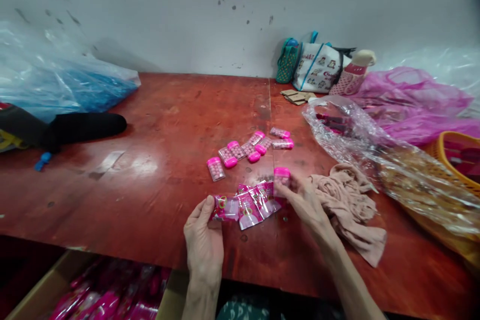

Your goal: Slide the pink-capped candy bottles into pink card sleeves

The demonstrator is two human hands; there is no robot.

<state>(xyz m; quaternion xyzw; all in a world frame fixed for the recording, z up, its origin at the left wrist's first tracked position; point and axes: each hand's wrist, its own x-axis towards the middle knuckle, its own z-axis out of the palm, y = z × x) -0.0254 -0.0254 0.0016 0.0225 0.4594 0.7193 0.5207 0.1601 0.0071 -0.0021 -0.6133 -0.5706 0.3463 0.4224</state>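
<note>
Pinching a pink printed sachet [225,208] at its left end, the left hand [204,235] has thumb and fingers closed together, near the lower centre of the frame. Just right of centre, the right hand [300,197] has thumb and fingers drawn in around a pink-capped clear container [281,176] of small pale-pink balls, cap uppermost; whether its base touches anything is hidden.

Between the hands, a few more sachets [250,212] lie fanned and overlapping on the red-brown table [161,210]; the held one overlaps or adjoins them, and whether any has something inside cannot be told. Beyond them, around the middle of the frame, about eight loose containers [235,150] lie scattered, capped and outside any sachet.

The work looks partway through: the held container is outside the held sachet, and the loose ones appear equally unhandled. At the lower left, a cardboard box [52,277] holds many glossy pink packets [105,305], perhaps finished pieces or perhaps stock, as their contents are too blurred to judge. To the right, a crumpled beige cloth [348,200] lies just beside the right hand.
</note>
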